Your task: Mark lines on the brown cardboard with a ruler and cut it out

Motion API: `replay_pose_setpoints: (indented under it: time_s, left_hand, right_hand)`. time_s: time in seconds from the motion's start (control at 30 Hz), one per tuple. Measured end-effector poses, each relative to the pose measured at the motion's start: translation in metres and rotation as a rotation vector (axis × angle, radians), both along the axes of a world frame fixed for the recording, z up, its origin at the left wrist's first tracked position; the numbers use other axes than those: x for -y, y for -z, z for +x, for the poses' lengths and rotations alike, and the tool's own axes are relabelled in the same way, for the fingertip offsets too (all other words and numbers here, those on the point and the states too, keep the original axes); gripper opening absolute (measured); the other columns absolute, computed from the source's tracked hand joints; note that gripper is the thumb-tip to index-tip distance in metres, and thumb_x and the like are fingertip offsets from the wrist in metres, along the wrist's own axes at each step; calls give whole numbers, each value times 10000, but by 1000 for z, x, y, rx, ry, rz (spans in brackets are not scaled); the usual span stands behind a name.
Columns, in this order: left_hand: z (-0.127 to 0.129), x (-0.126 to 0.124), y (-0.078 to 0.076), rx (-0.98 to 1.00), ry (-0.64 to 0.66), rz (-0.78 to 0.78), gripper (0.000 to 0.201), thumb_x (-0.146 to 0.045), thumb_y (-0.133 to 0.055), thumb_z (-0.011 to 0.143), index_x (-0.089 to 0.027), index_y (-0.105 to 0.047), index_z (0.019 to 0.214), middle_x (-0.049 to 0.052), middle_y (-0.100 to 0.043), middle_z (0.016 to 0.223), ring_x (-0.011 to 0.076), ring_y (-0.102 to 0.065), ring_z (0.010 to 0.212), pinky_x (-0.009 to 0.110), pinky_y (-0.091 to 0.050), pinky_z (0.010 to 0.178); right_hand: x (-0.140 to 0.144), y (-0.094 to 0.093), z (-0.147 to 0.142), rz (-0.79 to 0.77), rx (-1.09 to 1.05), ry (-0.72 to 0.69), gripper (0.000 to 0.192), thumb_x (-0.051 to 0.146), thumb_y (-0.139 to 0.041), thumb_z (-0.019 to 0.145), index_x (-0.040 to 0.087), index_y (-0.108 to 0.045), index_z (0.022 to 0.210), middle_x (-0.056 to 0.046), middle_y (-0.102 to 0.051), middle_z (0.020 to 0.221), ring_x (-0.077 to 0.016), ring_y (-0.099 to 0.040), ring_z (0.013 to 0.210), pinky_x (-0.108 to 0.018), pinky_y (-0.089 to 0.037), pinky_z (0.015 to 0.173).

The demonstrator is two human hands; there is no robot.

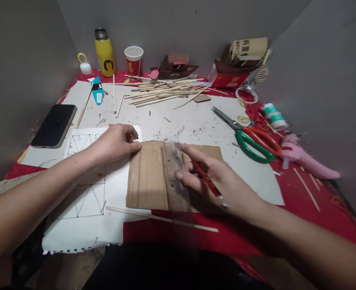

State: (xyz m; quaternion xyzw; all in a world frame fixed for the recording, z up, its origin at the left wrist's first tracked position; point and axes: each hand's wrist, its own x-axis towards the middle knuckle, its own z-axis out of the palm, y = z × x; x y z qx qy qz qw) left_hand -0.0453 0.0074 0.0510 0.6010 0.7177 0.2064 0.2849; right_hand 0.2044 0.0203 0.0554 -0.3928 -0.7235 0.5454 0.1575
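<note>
A phone [54, 125] lies face up at the far left of the bench [301, 209], beside a white sheet [84, 217] drawn with a grid of triangles. The left hand [116, 141] rests across that sheet, fingers curled and fingertips pressing the left top corner of a cardboard piece [146, 177]; it pins the piece flat rather than grasping it. The cardboard lies in the middle of the bench, partly on the sheet and partly on the red cloth. A clear ruler [174, 177] lies upright across the cardboard, right of its middle. The right hand [217, 181] sits on the ruler, fingertips holding it down, and its grip is closed around a red pencil [206, 179] that slants between the fingers. A long stick [162, 219] lies just below the cardboard. Farther back, a pile of sticks [162, 92] spreads near a yellow bottle [104, 52] and a paper cup [133, 59]. To the right lie scissors [250, 135] with orange and green handles, then a pink glue gun [306, 159].
</note>
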Motion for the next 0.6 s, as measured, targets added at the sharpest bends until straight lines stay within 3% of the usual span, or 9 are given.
replay_pose_setpoints:
  time_s: [0.27,0.6]
  left_hand:
    - [-3,6,21,-4,27,88,132,-289,-671,779,-201,-677,877,29,-668,756,196,-589,665,334,-398,630]
    - [-2,6,21,-38,84,104,71,-230,-704,751,-188,-676,801,16,-668,745,179,-599,693,310,-384,625]
  right_hand:
    - [10,19,-11,14,-15,74,756,320,-621,866,32,-342,1507,42,-523,656,-122,-466,526,-280,-429,522]
    - [17,24,-6,-32,27,168,737,359,-692,848,134,-397,1484,60,-546,643,-98,-453,468,-250,-364,415]
